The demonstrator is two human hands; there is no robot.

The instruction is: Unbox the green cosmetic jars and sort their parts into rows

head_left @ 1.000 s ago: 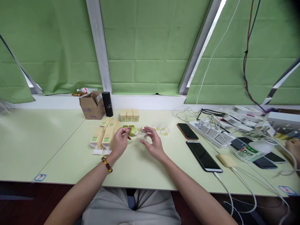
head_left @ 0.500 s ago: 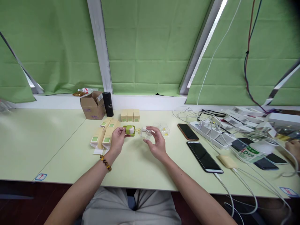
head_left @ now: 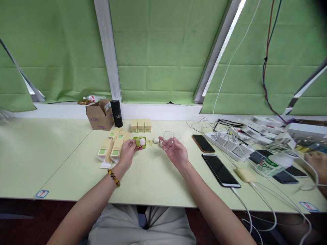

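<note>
My left hand [head_left: 128, 150] pinches a small green holder with a white rounded piece [head_left: 141, 142] in it, above a green tray [head_left: 144, 146]. My right hand [head_left: 176, 152] is turned palm up, thumb to the right and fingers to the left. Between them is a clear plastic cup [head_left: 168, 135], which blends into other clear plastic behind it. By my right fingertips lies a small white piece [head_left: 155, 140]. Several tiny yellowish pieces [head_left: 149, 142] lie between my hands. Left of my left hand are cream cartons with green squares [head_left: 117, 152].
Three cream boxes [head_left: 141, 126] stand at the back, near a black bottle [head_left: 117, 114] and a cardboard box [head_left: 100, 115]. On the right lie phones [head_left: 221, 170], a power strip [head_left: 227, 146], cables and a white bottle [head_left: 272, 165]. Another person's hand [head_left: 316, 161] is at far right.
My right hand has turned palm up and moved right and away with the clear cup. The white piece by its fingertips now shows plainly. My left hand keeps its hold.
</note>
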